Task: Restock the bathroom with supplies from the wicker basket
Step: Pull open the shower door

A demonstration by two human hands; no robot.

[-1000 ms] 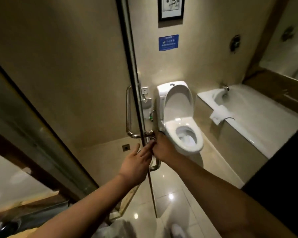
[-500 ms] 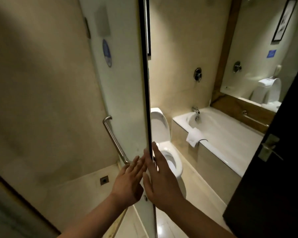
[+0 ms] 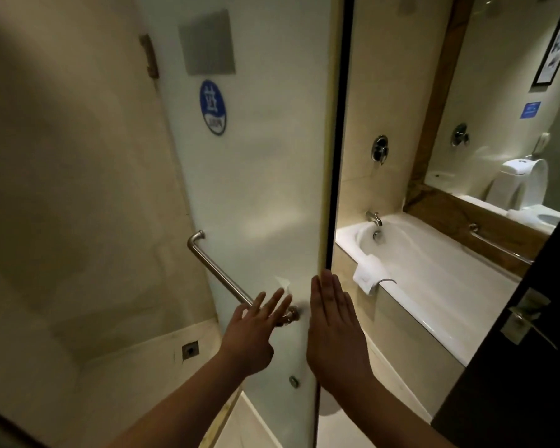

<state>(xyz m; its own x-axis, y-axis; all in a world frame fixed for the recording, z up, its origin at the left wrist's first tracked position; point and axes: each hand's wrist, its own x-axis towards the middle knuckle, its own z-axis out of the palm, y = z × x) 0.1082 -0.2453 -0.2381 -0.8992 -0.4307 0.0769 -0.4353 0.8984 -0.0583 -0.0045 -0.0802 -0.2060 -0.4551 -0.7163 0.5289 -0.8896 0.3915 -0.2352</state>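
A frosted glass door [image 3: 256, 189] with a blue round sticker fills the middle of the head view. Its steel bar handle [image 3: 217, 273] slants down to a mount near my fingers. My left hand [image 3: 256, 331] reaches toward the handle's lower end with fingers spread and straight, holding nothing. My right hand [image 3: 333, 324] lies flat with straight fingers at the door's right edge. No wicker basket and no supplies are in sight.
A white bathtub [image 3: 434, 273] runs along the right, with a folded white towel [image 3: 367, 274] over its rim and a tap [image 3: 374, 218] at its far end. A mirror [image 3: 514, 140] above reflects the toilet. A dark door with a lever handle [image 3: 527, 321] stands at far right.
My right hand let go of the door handle and both hands opened flat. The glass door swung across and now hides the toilet; the view turned right and up toward the tub.
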